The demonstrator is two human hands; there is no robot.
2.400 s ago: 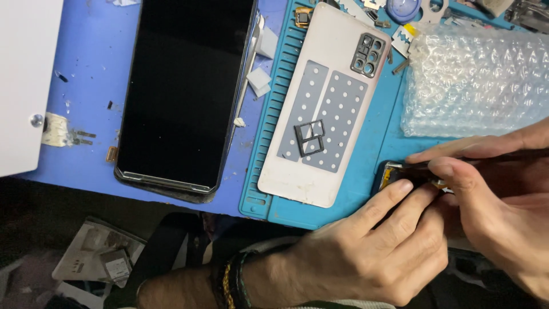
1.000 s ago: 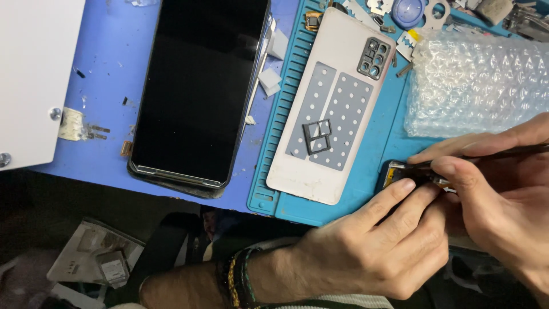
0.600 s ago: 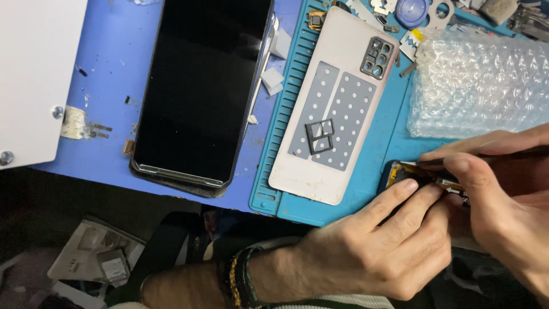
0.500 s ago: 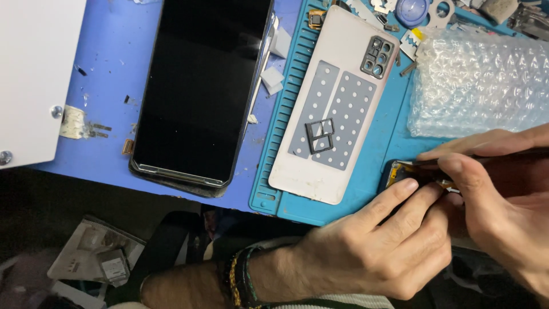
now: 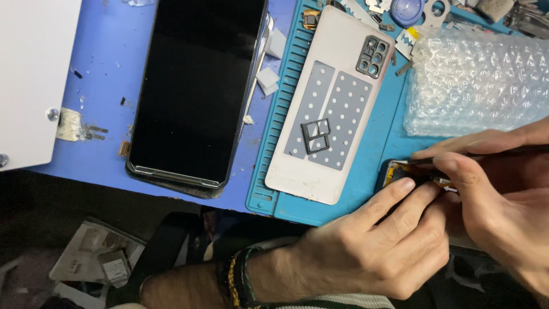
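Observation:
My left hand [image 5: 372,246] reaches in from the bottom and pinches a small dark component with yellow edges [image 5: 396,171] against the teal work mat [image 5: 377,154]. My right hand [image 5: 497,194] comes from the right edge, fingers closed on a thin dark tool [image 5: 503,151] whose tip rests on that component. To the left lies a white phone back cover [image 5: 331,109], inner side up, with a small black tray frame [image 5: 316,136] on it. Further left, a phone with a black screen [image 5: 197,86] lies on the blue mat [image 5: 103,74].
A sheet of bubble wrap [image 5: 480,80] covers the upper right of the teal mat. Small parts and a blue round piece [image 5: 407,8] are scattered along the top edge. A white panel [image 5: 28,74] sits at far left. Papers [image 5: 97,257] lie below the table edge.
The view has shifted a little, so the phone and cover sit further right in frame. Both hands stay on the small component, with only slight movement of the tool tip.

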